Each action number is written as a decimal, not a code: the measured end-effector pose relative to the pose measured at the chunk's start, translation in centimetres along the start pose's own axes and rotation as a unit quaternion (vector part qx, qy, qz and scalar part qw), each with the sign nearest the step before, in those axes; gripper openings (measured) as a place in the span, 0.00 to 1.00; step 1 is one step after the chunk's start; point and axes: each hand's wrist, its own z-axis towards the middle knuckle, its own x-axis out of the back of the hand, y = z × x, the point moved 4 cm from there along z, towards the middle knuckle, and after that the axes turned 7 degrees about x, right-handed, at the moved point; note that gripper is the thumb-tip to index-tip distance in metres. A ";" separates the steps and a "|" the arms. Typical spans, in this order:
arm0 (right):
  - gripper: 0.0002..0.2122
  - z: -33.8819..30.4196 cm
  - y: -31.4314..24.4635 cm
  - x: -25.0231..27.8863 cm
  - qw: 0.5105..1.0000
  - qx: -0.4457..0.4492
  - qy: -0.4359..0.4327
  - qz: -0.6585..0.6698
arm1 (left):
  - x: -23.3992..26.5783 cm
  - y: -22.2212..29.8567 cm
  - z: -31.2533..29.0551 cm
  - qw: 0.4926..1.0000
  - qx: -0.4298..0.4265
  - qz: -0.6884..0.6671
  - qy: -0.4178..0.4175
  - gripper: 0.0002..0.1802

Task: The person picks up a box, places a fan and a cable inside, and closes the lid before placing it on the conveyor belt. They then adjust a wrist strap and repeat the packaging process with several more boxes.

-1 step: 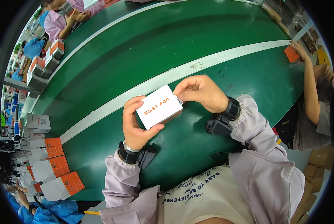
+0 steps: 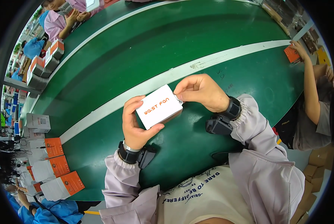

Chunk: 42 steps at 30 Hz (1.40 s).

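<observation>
A small white carton [image 2: 156, 107] with orange lettering is held above the green table, tilted so that its broad printed face shows. My left hand [image 2: 135, 125] grips it from the left, fingers along the far left edge and thumb on the near edge. At the carton's right end, my right hand [image 2: 201, 92] pinches a small pale tab [image 2: 180, 99] between thumb and index finger; the other fingers are curled in. Whether the tab belongs to the carton's flap is hard to make out. Both wrists wear dark bands with black devices.
A white strip [image 2: 111, 107] crosses the green table [image 2: 167, 149] beyond my hands. Stacks of orange-and-white boxes [image 2: 58, 166] line the left edge, with more stacks [image 2: 45, 63] at far left. A co-worker's hand [image 2: 299, 49] touches an orange box [image 2: 292, 54] at right. Another person [image 2: 58, 22] sits across the table.
</observation>
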 end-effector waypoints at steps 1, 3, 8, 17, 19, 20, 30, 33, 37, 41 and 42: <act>0.04 0.0 -0.2 0.0 1.000 0.001 -0.007 0.001 | 0.0 0.0 0.0 1.000 0.001 -0.002 0.000 0.40; 0.04 0.1 -0.3 -0.1 1.000 0.001 -0.015 0.002 | 0.1 0.0 0.0 1.000 0.002 -0.007 0.001 0.40; 0.04 0.3 0.2 0.3 1.000 0.006 -0.008 0.029 | 0.1 -0.2 0.1 1.000 0.006 -0.006 -0.002 0.40; 0.04 -0.2 0.6 -0.5 0.999 -0.052 0.005 0.013 | 0.2 -0.1 0.0 1.000 0.004 0.005 0.010 0.40; 0.04 -0.3 0.1 -0.6 0.999 -0.047 0.011 -0.013 | 0.3 0.0 -0.1 1.000 0.006 0.013 0.025 0.40; 0.04 -0.5 -0.3 -0.7 0.999 -0.040 -0.008 -0.027 | 0.3 0.1 -0.1 1.000 0.006 0.012 0.025 0.40; 0.07 -0.3 -0.3 -0.3 0.995 -0.058 -0.077 -0.022 | 0.2 0.0 0.0 1.000 -0.004 0.002 -0.007 0.41; 0.08 -0.2 -0.5 -0.2 0.994 -0.060 -0.093 -0.014 | 0.2 0.0 0.2 1.000 -0.006 0.000 -0.009 0.41; 0.09 -0.4 -0.8 -0.3 0.992 -0.068 -0.108 -0.014 | 0.3 0.1 0.1 1.000 -0.009 0.001 -0.008 0.42; 0.09 -0.3 -0.6 -0.3 0.993 -0.059 -0.098 -0.026 | 0.2 0.1 0.2 1.000 -0.009 -0.002 -0.009 0.42; 0.09 -0.3 -0.5 -0.2 0.994 -0.052 -0.091 -0.032 | 0.2 0.0 0.1 1.000 -0.010 -0.002 -0.010 0.42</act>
